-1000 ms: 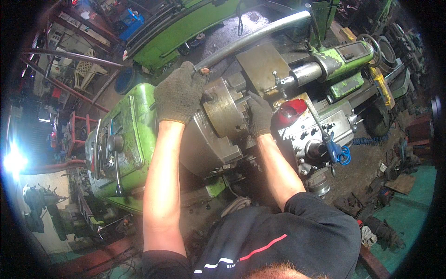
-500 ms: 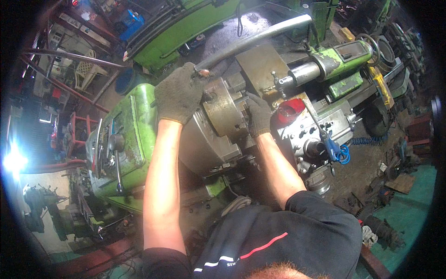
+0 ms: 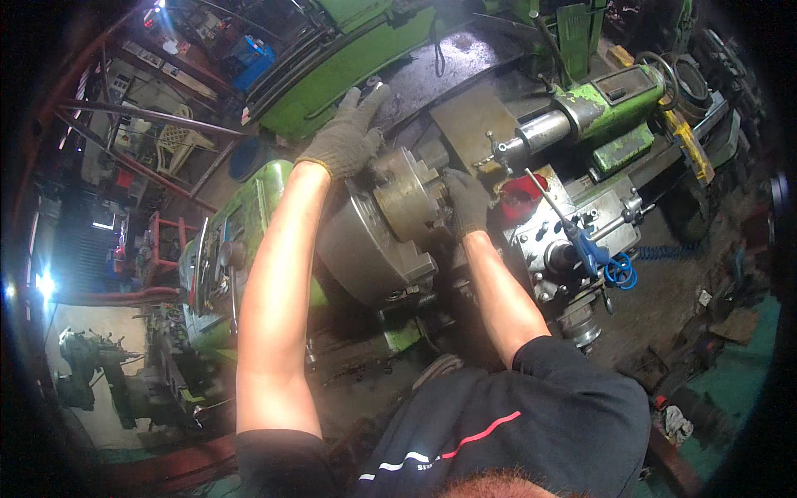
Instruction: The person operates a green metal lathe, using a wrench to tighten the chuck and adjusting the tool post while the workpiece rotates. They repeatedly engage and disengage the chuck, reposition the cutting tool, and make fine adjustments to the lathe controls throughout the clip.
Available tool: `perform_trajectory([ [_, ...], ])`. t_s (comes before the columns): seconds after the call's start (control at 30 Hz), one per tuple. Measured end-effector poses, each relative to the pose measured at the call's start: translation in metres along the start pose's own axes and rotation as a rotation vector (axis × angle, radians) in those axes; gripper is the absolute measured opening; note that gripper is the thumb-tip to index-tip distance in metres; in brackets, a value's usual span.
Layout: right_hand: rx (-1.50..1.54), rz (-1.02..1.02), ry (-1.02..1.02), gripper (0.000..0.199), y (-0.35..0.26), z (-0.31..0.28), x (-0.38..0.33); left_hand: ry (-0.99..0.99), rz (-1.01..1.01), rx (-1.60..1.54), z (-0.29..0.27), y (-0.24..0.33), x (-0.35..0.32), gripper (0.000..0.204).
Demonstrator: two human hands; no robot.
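Note:
A lathe chuck [image 3: 407, 195] with stepped jaws sits mid-view in front of the green headstock [image 3: 264, 195]. My left hand [image 3: 344, 143], in a dark knitted glove, is above and behind the chuck. Its fingers are stretched out and spread, and a small bright metal piece [image 3: 375, 81] shows by the fingertips; whether they touch it I cannot tell. My gloved right hand [image 3: 469, 203] rests against the chuck's front face near a jaw. Its fingers are curled in, and what lies under them is hidden. Below the chuck, a larger round stepped metal part [image 3: 365, 249] is visible.
A green tailstock [image 3: 610, 104] with a bright quill points toward the chuck. On the carriage [image 3: 552, 249] are a red cup-like container [image 3: 521, 199] and a blue air gun [image 3: 591, 251] with a coiled hose. Levers stand on the headstock; a white chair [image 3: 178, 141] is at far left.
A long pale metal bar that ran from my left hand toward the far right no longer shows there. The left hand has opened and reached farther out. My right hand remains at the chuck.

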State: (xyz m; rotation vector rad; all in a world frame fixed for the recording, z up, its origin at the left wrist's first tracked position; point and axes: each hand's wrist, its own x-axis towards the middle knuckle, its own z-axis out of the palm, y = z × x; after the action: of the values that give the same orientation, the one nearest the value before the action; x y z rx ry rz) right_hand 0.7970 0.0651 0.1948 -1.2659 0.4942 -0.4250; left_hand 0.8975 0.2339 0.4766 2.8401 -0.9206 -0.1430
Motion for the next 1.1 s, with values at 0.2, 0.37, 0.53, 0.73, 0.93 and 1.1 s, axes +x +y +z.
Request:
perform_trajectory([
  [0.2, 0.030, 0.030, -0.028, 0.034, -0.027, 0.000, -0.013, 0.049, -0.192, 0.277, -0.001, 0.041, -0.015, 0.088],
  [0.37, 0.146, 0.094, -0.046, 0.030, -0.024, 0.001, -0.012, 0.087, -0.245, 0.416, 0.000, 0.056, -0.019, 0.085],
  [0.53, 0.017, -0.082, -0.020, 0.032, -0.008, -0.003, -0.003, 0.250, 0.004, 0.380, 0.003, 0.063, -0.028, 0.070],
  [0.73, -0.084, -0.103, -0.037, 0.034, -0.032, 0.002, -0.016, 0.109, 0.246, -0.154, 0.009, 0.026, -0.048, 0.059],
  [0.93, -0.057, -0.095, -0.062, 0.034, -0.019, -0.006, -0.007, 0.467, 0.129, 0.227, 0.011, 0.035, -0.081, 0.076],
  [1.1, -0.312, -0.374, 0.068, 0.033, -0.011, -0.010, -0.002, 0.315, -0.001, 0.283, 0.005, 0.050, -0.072, 0.052],
])
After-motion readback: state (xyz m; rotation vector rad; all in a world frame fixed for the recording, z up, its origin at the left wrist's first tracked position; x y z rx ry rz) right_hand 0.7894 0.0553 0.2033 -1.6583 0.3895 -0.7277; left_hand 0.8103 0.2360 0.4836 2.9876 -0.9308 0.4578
